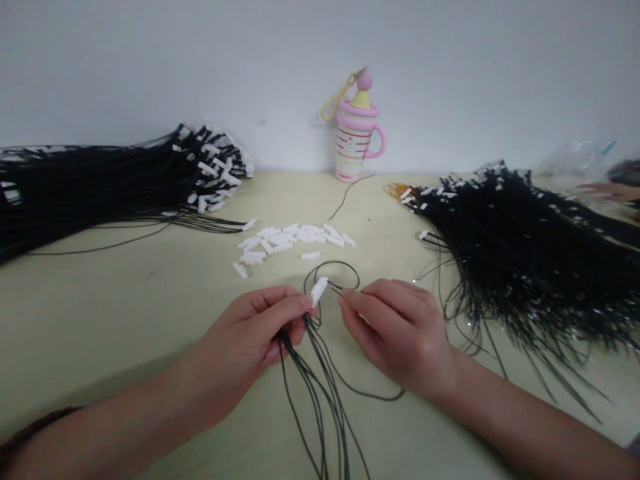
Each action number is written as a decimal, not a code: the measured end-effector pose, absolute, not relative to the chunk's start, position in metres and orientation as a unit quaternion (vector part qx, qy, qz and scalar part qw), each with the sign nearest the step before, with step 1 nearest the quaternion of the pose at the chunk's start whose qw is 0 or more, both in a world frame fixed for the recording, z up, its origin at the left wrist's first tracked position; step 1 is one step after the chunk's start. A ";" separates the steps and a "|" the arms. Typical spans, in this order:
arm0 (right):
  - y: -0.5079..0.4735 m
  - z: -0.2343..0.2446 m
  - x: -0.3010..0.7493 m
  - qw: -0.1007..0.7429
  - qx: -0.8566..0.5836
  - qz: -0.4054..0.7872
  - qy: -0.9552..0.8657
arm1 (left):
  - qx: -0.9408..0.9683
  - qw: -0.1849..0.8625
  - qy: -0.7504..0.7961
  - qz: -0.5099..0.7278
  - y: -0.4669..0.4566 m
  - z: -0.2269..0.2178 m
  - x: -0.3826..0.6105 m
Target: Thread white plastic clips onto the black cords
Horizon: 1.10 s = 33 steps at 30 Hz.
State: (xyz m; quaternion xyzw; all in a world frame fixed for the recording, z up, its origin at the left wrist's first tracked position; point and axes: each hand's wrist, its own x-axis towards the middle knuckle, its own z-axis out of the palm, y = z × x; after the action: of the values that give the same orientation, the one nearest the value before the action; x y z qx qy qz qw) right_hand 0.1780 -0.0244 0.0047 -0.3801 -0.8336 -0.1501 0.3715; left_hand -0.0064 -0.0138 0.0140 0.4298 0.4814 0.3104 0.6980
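A: Where's the white plug?
B: In the left hand, over the middle of the worktop, well apart from its back edge

A: Grip?
B: Left thumb and fingers clamped on the lower end of the plug, black wires hanging below that hand. Right hand has its fingertips pinched together on a thin black wire end

A: Key relation?
B: Plug's long axis slants from the left fingertips toward the back edge, leaning right. Wire end sits just right of it, pointing back at the plug's side. Left hand touches the plug, right hand is close but apart from it. Gap looks tiny, can't tell if the wire touches

A: Looks?
B: Plug is small, white, narrow, blocky; its holes are too small to make out. Wires thin, dark, bendy, one curling in a loop behind the plug

A: Around it?
B: Loose white plugs scattered between the hands and the back edge, a striped cup at that edge, heaps of black wire toward the left edge and right edge
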 end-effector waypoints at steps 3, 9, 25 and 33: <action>-0.024 0.003 0.178 0.382 -0.383 -0.144 -0.829 | 0.424 0.705 0.476 0.311 -0.013 0.012 -0.007; -0.022 0.003 0.178 0.391 -0.378 -0.144 -0.827 | 0.424 0.707 0.473 0.310 -0.012 0.011 -0.006; -0.021 0.000 0.179 0.380 -0.361 -0.154 -0.837 | 0.423 0.714 0.461 0.314 -0.011 0.011 -0.009; -0.020 0.002 0.180 0.369 -0.350 -0.170 -0.844 | 0.406 0.722 0.463 0.315 -0.010 0.012 -0.009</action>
State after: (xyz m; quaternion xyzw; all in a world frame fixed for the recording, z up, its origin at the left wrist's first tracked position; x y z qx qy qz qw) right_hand 0.1796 -0.0197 0.0019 -0.3502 -0.8439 -0.1701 0.3690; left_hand -0.0094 -0.0096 0.0120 0.4061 0.4627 0.3147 0.7225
